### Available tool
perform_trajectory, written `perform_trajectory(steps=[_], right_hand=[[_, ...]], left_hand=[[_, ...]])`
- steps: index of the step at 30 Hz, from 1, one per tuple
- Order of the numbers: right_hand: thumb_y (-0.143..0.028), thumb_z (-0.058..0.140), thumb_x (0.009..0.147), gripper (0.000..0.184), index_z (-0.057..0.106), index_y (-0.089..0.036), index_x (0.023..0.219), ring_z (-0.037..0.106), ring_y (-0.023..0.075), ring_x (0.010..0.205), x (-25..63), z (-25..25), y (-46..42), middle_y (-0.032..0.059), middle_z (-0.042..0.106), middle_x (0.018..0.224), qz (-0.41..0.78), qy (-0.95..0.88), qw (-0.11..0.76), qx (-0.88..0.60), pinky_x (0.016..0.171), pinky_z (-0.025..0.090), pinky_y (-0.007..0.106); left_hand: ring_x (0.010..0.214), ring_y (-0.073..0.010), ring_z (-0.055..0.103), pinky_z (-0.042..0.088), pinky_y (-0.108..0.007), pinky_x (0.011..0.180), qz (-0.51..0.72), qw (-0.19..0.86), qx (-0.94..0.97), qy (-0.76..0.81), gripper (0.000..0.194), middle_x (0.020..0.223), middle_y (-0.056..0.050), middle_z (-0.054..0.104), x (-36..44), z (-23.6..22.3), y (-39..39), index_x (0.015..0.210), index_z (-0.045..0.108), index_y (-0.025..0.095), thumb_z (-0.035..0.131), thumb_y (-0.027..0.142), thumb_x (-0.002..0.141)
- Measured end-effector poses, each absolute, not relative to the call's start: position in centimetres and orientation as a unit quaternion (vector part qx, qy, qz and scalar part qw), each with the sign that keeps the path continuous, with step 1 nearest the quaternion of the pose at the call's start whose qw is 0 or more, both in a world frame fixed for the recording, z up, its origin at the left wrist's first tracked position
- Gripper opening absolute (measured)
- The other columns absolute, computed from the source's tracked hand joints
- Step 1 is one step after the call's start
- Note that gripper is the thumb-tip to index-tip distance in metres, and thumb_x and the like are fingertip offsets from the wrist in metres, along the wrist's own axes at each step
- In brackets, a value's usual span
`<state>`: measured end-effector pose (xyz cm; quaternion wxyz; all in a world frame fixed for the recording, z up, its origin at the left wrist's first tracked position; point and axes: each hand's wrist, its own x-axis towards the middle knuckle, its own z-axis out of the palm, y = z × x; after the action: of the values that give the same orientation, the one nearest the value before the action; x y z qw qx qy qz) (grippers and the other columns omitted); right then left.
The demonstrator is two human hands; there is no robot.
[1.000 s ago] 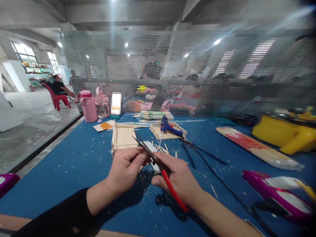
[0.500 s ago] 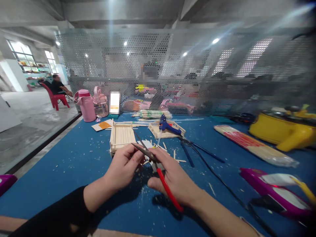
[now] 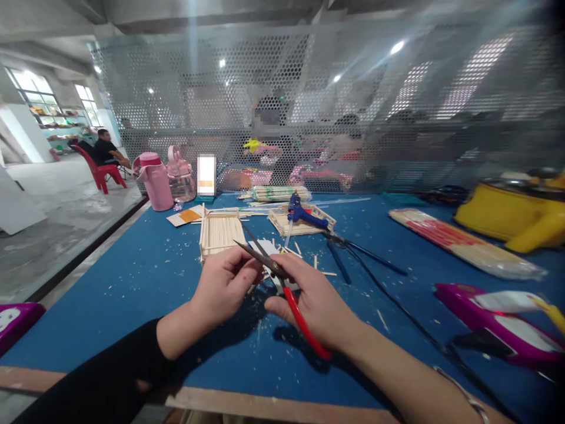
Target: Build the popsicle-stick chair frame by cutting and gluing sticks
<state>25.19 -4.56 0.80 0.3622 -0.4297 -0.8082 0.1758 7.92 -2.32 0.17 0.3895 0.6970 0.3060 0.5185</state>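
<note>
My right hand (image 3: 315, 294) is closed round red-handled scissors (image 3: 302, 324), whose dark blades lie parted and point up and to the left. Fingers and thumb of my left hand (image 3: 227, 282) are pinched together beside the blades; whatever they hold is hidden. Just beyond sits a small frame of pale wooden sticks (image 3: 223, 232) with a slatted floor and raised edges. A second stick frame (image 3: 278, 222) lies farther back, with a blue glue gun (image 3: 306, 217) resting on it. Cut stick pieces (image 3: 315, 262) and a white card (image 3: 267, 250) lie past my hands.
Blue-handled pliers (image 3: 375, 256) and a black cable (image 3: 397, 303) lie to the right. Beyond them are a bagged bundle of sticks (image 3: 463, 241), a yellow container (image 3: 489, 212) and a purple power strip (image 3: 485, 318). A pink jug (image 3: 155, 182) and a lit phone (image 3: 206, 175) stand at the back left.
The camera view has tilted down slightly, so more of the table's front edge shows. Both hands and the scissors keep nearly the same pose.
</note>
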Motion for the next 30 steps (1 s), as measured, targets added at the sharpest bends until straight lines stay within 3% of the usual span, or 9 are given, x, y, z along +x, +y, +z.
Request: perform_trajectory(steps=[7,11,15,24,30], right_hand=[[-0.055,0.063,0.076,0.044,0.061,-0.016,0.097,0.058,0.0205,0.08,25.42,0.82,-4.36,0.008,0.065,0.089,0.145,-0.812,0.367,-0.429,0.072,0.046,0.033],[-0.055,0.058,0.079,0.043,0.062,-0.016,0.096,0.056,0.0159,0.066,25.18,0.77,-4.2,0.0036,0.065,0.078,0.199,-0.796,0.391,-0.418,0.06,0.044,0.027],[-0.054,0.054,0.081,0.041,0.061,-0.015,0.094,0.049,0.0129,0.056,25.6,0.84,-3.96,0.0015,0.061,0.071,0.163,-0.767,0.42,-0.457,0.051,0.04,0.025],[-0.053,0.066,0.073,0.049,0.057,-0.018,0.105,0.058,0.0205,0.078,25.82,0.62,-3.98,0.0073,0.063,0.091,0.118,-0.81,0.362,-0.446,0.07,0.047,0.035],[-0.062,0.064,0.071,0.059,0.057,-0.017,0.108,0.056,0.0214,0.079,25.73,0.71,-4.27,0.0081,0.06,0.092,0.144,-0.816,0.348,-0.438,0.071,0.047,0.037]], left_hand=[[0.056,-0.0098,0.056,0.049,-0.022,0.057,0.512,0.473,0.649,0.305,0.018,0.063,0.0,0.06,8.22,0.37,-2.27,0.078,0.062,0.013,0.055,0.029,0.083],[0.056,-0.0094,0.055,0.049,-0.022,0.056,0.513,0.538,0.6,0.297,0.028,0.063,0.0,0.058,8.38,0.71,-2.19,0.074,0.058,0.013,0.06,0.041,0.08],[0.055,-0.0084,0.051,0.049,-0.021,0.052,0.513,0.572,0.57,0.289,0.038,0.062,0.002,0.052,8.46,0.64,-2.09,0.072,0.054,0.014,0.058,0.051,0.079],[0.054,-0.0086,0.049,0.047,-0.023,0.054,0.513,0.536,0.604,0.291,0.038,0.06,0.003,0.049,8.45,0.26,-1.99,0.076,0.054,0.015,0.057,0.052,0.08],[0.055,-0.0094,0.052,0.047,-0.024,0.056,0.486,0.547,0.626,0.271,0.04,0.062,0.002,0.052,8.09,0.14,-1.8,0.076,0.057,0.015,0.055,0.054,0.082]])
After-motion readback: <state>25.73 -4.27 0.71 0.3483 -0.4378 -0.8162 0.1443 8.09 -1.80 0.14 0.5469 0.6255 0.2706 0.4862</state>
